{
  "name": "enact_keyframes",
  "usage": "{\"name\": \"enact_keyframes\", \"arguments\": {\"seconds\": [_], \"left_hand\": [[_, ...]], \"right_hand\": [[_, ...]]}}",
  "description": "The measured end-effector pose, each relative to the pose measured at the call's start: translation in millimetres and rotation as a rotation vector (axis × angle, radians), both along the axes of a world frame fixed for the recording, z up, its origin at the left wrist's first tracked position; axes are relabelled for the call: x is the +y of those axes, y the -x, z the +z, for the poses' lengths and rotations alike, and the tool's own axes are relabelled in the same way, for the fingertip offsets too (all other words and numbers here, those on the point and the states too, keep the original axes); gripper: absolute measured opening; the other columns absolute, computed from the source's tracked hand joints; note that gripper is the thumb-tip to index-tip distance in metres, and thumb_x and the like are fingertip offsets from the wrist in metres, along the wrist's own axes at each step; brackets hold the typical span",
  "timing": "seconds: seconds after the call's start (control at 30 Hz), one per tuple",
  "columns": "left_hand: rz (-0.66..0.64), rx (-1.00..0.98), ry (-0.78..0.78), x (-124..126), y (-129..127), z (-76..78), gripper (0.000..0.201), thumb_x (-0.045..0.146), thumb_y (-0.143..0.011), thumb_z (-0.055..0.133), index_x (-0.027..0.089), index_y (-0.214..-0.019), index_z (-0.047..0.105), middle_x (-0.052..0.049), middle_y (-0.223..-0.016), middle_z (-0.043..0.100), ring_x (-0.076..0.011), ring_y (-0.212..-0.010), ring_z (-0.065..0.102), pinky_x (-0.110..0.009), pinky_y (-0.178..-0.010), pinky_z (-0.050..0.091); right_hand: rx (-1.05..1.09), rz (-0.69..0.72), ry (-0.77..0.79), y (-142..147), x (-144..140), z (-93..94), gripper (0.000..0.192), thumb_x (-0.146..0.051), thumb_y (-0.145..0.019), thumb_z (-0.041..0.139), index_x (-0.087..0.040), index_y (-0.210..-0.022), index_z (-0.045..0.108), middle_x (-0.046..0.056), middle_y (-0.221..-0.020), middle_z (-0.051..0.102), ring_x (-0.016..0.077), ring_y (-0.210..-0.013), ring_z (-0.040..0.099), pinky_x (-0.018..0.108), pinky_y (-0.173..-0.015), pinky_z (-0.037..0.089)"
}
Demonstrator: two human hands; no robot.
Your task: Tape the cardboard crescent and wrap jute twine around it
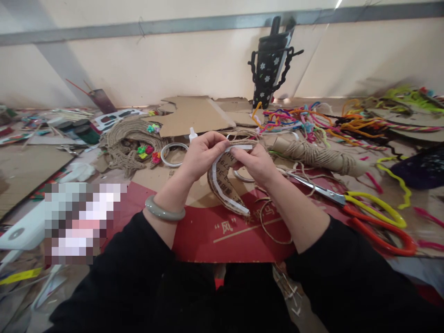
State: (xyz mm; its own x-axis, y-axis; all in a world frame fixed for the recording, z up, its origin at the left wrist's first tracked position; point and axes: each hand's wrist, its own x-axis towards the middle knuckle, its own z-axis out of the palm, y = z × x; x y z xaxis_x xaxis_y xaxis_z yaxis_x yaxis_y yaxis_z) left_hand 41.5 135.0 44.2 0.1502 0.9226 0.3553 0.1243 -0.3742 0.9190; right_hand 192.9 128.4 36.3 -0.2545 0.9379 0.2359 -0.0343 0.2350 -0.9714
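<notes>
A crescent-shaped piece of cardboard (225,178) with printed characters hangs tilted between my hands, over a red board (208,236). White tape (217,178) runs along its curved face, and twine lines its outer edge. My left hand (205,155) pinches the upper end of the crescent, fingers closed. Beside it, my right hand (255,163) is closed at the same upper end, thumb on the white tape; whether it also grips twine is hidden. Loose twine (267,217) trails to the right, near a twine-wound cardboard tube (319,157). A tape roll (169,155) lies left of my hands.
Scissors (342,199) with yellow and orange handles lie at right. Pipe cleaners (305,120) spread behind them, near a black flowered tumbler (268,69). At left are a twine-covered crescent (120,134), dark paint jars (85,132) and a white handled object (27,222).
</notes>
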Motion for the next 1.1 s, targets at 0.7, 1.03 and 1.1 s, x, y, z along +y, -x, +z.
{"name": "enact_keyframes", "arguments": {"seconds": [0.7,1.03,1.1], "left_hand": [[0.003,0.058,0.024,-0.6,1.6,2.1,0.023,0.038,-0.076,0.064,0.015,-0.075,0.062,0.002,-0.062,0.055,-0.008,-0.054,0.044,-0.02,-0.051,0.036],[0.017,0.094,0.019,-1.3,3.0,1.3,0.025,0.039,-0.076,0.063,0.015,-0.07,0.06,0.003,-0.056,0.048,-0.0072,-0.051,0.037,-0.02,-0.048,0.03],[-0.014,0.08,0.046,-1.3,2.6,1.0,0.026,0.041,-0.075,0.064,0.015,-0.072,0.06,0.003,-0.058,0.051,-0.0078,-0.052,0.04,-0.021,-0.049,0.032]], "right_hand": [[-0.057,0.026,0.072,-0.9,1.0,2.5,0.019,-0.029,-0.075,0.059,-0.016,-0.062,0.056,-0.002,-0.05,0.053,0.007,-0.046,0.048,0.019,-0.047,0.042],[0.006,-0.001,0.09,0.8,-1.2,6.1,0.015,-0.017,-0.082,0.052,-0.016,-0.068,0.054,-0.004,-0.051,0.054,0.0054,-0.045,0.048,0.017,-0.047,0.04],[-0.013,0.002,0.092,0.7,-1.2,6.5,0.016,-0.016,-0.082,0.052,-0.016,-0.067,0.054,-0.004,-0.05,0.054,0.0055,-0.045,0.048,0.017,-0.046,0.039]]}}
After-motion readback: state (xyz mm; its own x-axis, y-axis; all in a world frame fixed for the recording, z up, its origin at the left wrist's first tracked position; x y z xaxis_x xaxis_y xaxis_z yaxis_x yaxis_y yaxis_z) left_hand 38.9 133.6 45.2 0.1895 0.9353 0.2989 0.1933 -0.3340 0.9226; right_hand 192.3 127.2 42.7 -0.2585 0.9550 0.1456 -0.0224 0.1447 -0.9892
